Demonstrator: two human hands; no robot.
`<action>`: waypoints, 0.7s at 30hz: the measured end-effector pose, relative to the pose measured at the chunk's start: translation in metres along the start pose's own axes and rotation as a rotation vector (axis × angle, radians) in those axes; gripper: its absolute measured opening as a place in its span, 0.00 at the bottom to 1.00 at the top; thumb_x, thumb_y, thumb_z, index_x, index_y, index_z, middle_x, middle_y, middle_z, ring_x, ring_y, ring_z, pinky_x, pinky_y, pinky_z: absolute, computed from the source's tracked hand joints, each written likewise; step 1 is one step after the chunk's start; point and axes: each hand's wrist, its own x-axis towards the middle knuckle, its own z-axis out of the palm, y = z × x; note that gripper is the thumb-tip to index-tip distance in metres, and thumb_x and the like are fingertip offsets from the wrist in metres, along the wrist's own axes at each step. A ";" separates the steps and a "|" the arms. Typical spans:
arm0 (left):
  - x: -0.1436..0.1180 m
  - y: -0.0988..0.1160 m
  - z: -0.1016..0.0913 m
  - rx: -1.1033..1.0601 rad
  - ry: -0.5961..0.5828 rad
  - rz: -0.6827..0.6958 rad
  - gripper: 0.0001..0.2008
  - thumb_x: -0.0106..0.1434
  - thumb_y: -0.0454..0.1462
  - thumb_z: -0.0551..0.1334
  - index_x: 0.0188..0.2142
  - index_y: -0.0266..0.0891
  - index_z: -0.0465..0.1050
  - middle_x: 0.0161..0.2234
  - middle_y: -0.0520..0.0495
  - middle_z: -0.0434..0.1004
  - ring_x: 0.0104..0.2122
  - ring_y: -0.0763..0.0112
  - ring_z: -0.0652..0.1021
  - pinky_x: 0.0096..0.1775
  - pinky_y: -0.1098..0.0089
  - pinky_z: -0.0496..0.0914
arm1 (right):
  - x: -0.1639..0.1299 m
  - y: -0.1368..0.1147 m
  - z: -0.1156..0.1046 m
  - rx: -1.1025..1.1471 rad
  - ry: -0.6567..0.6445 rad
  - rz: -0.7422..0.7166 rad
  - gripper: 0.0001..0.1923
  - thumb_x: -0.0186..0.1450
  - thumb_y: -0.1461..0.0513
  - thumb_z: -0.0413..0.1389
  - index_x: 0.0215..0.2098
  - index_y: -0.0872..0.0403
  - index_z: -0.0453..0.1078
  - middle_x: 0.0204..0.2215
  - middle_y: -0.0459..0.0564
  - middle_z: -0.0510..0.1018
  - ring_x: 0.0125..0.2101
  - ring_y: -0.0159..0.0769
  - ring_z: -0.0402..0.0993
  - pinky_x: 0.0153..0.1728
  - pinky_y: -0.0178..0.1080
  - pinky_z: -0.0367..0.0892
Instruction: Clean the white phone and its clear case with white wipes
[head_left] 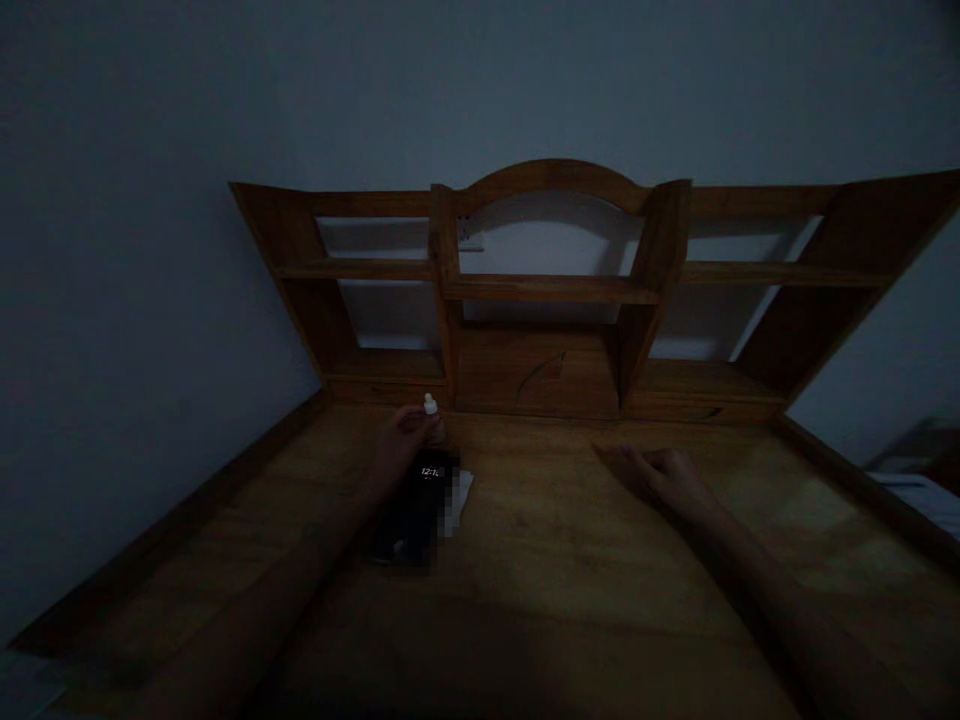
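Both arms stretch up from the bottom of the frame over a big wooden desk (570, 560). My left hand (397, 445), left of the middle, pinches a small bottle (433, 420) with a white cap. It stands on the desk near the back. The bottle looks tiny and light, and I think it is hard, maybe smooth and a bit slippery. A good place to hold it is its dark body just under the cap, with 2 fingers and a thumb. Just below that hand lies a dark phone (416, 505) with a lit screen, and a white paper (459, 495) peeks out beside it.

My right hand (660, 472), right of the middle, rests flat on the desk with loose fingers and holds nothing.

The desk top is brown, smooth wood. At the back, in the middle of the frame, stands a wooden shelf unit (551, 290) with a round arch on top. The room is very dark, with a plain grey wall (150, 200) behind.
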 end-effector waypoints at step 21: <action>0.006 -0.015 -0.004 0.054 -0.047 0.052 0.20 0.52 0.52 0.68 0.36 0.40 0.76 0.34 0.46 0.81 0.34 0.64 0.80 0.35 0.69 0.73 | 0.000 -0.001 0.000 -0.032 0.012 -0.008 0.36 0.69 0.41 0.40 0.17 0.57 0.65 0.15 0.47 0.64 0.18 0.31 0.59 0.21 0.36 0.50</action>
